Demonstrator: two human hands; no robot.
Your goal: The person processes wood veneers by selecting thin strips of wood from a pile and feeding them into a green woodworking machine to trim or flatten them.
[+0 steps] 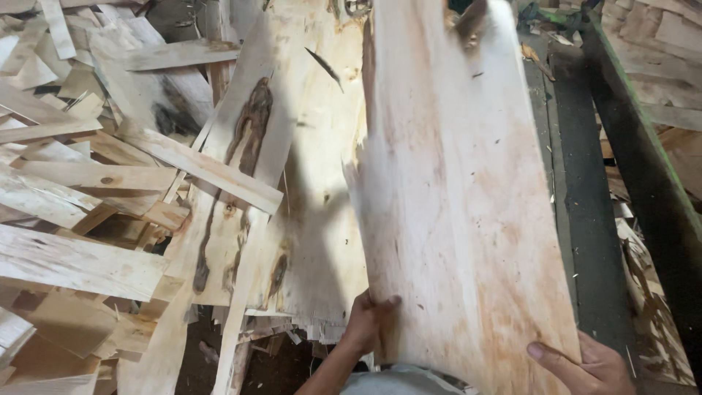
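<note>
A: Obs. Large veneer sheet (453, 212), pale with rusty blotches, held tilted; it runs up and away from both hands. Left hand (365, 322) grips the near left edge, thumb on the face, fingers wrapped behind. Right hand (589, 366) clasps the near right corner, thumb over the top.

B: Handling judgement?

A: Thin and floppy, top looks blurred. I'd keep both hands low and wide apart, lift evenly so the grain doesn't split.

B: Edges, room?

A: Beyond the left hand: a second veneer sheet (307, 183) with dark knot streaks lying flat, its frayed edge close. Further left, a heap of offcut strips (80, 205), no free space. Right of the right hand: a dark green-edged machine rail (643, 146), hard edge; the sheet's right side passes near it.
</note>
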